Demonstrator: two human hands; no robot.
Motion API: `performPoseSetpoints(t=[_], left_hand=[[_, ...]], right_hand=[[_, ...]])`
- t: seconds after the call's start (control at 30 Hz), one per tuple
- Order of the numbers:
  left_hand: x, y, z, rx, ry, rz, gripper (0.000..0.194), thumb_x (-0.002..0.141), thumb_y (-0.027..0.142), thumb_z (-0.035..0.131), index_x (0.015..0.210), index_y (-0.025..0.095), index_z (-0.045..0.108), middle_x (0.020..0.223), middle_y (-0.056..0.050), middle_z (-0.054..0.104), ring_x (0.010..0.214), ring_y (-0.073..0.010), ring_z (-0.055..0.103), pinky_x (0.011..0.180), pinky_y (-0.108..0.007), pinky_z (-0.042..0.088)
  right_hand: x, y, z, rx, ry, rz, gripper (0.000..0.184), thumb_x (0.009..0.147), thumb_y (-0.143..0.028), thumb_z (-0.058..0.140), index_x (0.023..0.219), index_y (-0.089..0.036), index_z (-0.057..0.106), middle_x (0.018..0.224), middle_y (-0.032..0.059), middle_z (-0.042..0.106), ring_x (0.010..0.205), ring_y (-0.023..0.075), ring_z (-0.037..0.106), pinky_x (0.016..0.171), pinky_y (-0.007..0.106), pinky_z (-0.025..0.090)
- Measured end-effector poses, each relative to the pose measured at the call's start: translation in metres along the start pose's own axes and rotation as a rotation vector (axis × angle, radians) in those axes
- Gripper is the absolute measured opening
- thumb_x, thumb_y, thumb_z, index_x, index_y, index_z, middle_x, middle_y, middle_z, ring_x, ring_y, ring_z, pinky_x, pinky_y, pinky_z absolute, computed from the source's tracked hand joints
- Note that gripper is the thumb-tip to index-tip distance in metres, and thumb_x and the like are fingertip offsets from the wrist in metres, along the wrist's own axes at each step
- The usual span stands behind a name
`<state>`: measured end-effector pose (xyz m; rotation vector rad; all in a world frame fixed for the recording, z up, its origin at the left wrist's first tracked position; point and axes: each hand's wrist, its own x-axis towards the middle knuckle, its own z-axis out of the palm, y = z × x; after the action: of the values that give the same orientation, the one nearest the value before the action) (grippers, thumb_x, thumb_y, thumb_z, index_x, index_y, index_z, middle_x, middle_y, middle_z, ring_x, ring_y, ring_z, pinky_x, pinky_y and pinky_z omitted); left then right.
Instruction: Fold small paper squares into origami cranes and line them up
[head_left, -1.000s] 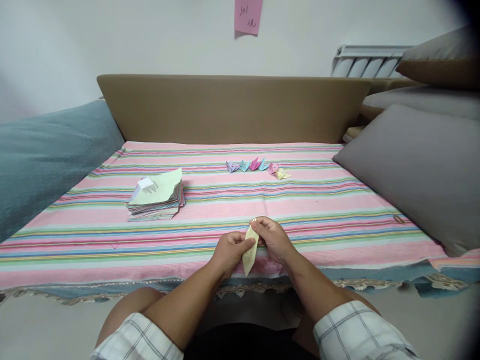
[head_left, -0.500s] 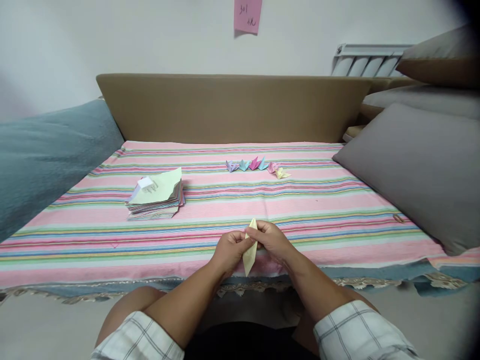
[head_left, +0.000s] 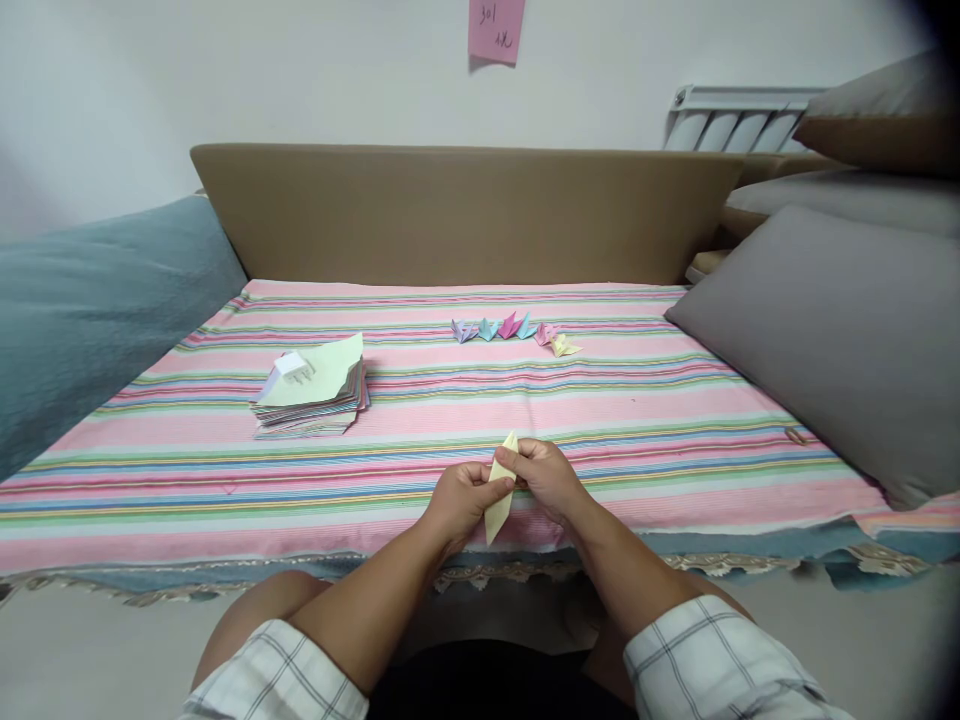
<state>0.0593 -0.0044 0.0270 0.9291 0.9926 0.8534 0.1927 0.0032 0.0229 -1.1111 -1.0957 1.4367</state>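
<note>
Between my two hands is a pale yellow piece of folded paper point(head_left: 498, 518), a narrow diamond shape tilted slightly to the right at its top. My left hand point(head_left: 463, 502) pinches its middle from the left, thumb on the front. My right hand point(head_left: 549, 478) grips the upper part from the right, with the thumb pressed on the face. The fingers behind the paper are mostly hidden. Farther back, a row of several small folded paper cranes point(head_left: 510, 326) in purple, blue, pink and yellow lies on the striped cloth point(head_left: 420, 410).
At left stands a stack of coloured paper sheets point(head_left: 322, 385) with a small white block point(head_left: 291, 365) on top. Grey cushions point(head_left: 817, 340) pile up at right, near a small brown ring-like item point(head_left: 796, 436). A brown backboard point(head_left: 465, 215) closes the far side.
The paper has turned a little, its top leaning more to the right. My right thumb has shifted slightly up and right along it. Both hands keep their hold.
</note>
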Motion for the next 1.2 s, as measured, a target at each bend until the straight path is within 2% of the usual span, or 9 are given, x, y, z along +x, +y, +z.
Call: performPoseSetpoints(t=[0.1,0.27,0.37,0.47,0.6,0.83,1.0,1.2], left_hand=[[-0.0024,0.0017,0.0024,-0.008,0.026,0.007,0.041,0.043,0.04,0.082,0.051,0.014,0.052,0.044,0.005,0.049,0.042,-0.0057,0.04,0.045,-0.02,0.029],[-0.0034,0.0031,0.0024,-0.08,0.027,0.045,0.042,0.046,0.041,0.082,0.052,0.015,0.05,0.051,0.001,0.057,0.045,-0.0077,0.046,0.046,-0.02,0.033],[-0.0023,0.0022,0.0003,-0.06,0.07,0.073,0.044,0.046,0.042,0.081,0.052,0.014,0.048,0.047,0.004,0.052,0.043,-0.0062,0.043,0.045,-0.02,0.031],[-0.0019,0.001,-0.0009,-0.03,0.097,0.089,0.044,0.045,0.043,0.082,0.051,0.014,0.048,0.045,0.006,0.048,0.042,-0.0047,0.039,0.044,-0.019,0.028],[-0.0025,0.0008,-0.0014,-0.023,0.045,0.08,0.043,0.046,0.041,0.082,0.051,0.014,0.049,0.047,0.005,0.05,0.045,-0.0052,0.041,0.046,-0.019,0.03],[-0.0022,0.0031,-0.0026,-0.043,-0.026,0.061,0.038,0.047,0.041,0.081,0.056,0.013,0.058,0.056,0.0,0.06,0.051,-0.0099,0.05,0.052,-0.022,0.037],[-0.0033,0.0011,-0.0025,-0.046,-0.034,0.05,0.039,0.048,0.042,0.081,0.054,0.012,0.056,0.051,0.002,0.054,0.047,-0.0069,0.044,0.049,-0.02,0.032],[-0.0032,0.0002,-0.0038,-0.022,-0.049,0.062,0.04,0.049,0.044,0.079,0.053,0.013,0.054,0.05,0.003,0.052,0.047,-0.0068,0.042,0.05,-0.021,0.031]], right_hand=[[-0.0005,-0.001,0.0008,0.013,-0.011,0.0,0.039,0.06,-0.051,0.071,0.058,-0.015,0.057,0.048,-0.0052,0.045,0.045,0.0065,0.034,0.045,0.022,0.026],[-0.0017,-0.0015,0.0011,0.084,-0.083,0.008,0.035,0.064,-0.049,0.07,0.069,-0.017,0.057,0.052,-0.0055,0.049,0.045,0.0062,0.036,0.045,0.021,0.026],[-0.0023,-0.0004,0.0003,0.058,-0.113,0.008,0.034,0.063,-0.046,0.071,0.063,-0.016,0.056,0.052,-0.0055,0.048,0.047,0.0064,0.037,0.048,0.022,0.028],[-0.0027,0.0,-0.0007,0.008,-0.077,-0.049,0.033,0.063,-0.045,0.072,0.059,-0.016,0.056,0.054,-0.0047,0.049,0.052,0.008,0.04,0.053,0.023,0.032],[-0.0034,-0.0001,-0.0019,-0.023,-0.044,-0.103,0.032,0.062,-0.043,0.072,0.056,-0.016,0.056,0.056,-0.0043,0.05,0.055,0.0089,0.041,0.055,0.023,0.034],[-0.0031,0.002,-0.0009,0.021,-0.091,-0.014,0.035,0.063,-0.049,0.069,0.064,-0.017,0.056,0.054,-0.0047,0.047,0.049,0.0072,0.036,0.048,0.022,0.029],[-0.0015,0.0033,-0.0004,-0.069,-0.029,-0.069,0.037,0.064,-0.047,0.07,0.055,-0.016,0.052,0.053,-0.0053,0.042,0.051,0.0074,0.034,0.05,0.022,0.028],[-0.0013,0.0036,0.0025,-0.036,-0.028,-0.066,0.037,0.067,-0.052,0.065,0.06,-0.018,0.053,0.054,-0.0047,0.042,0.052,0.0086,0.036,0.049,0.022,0.03]])
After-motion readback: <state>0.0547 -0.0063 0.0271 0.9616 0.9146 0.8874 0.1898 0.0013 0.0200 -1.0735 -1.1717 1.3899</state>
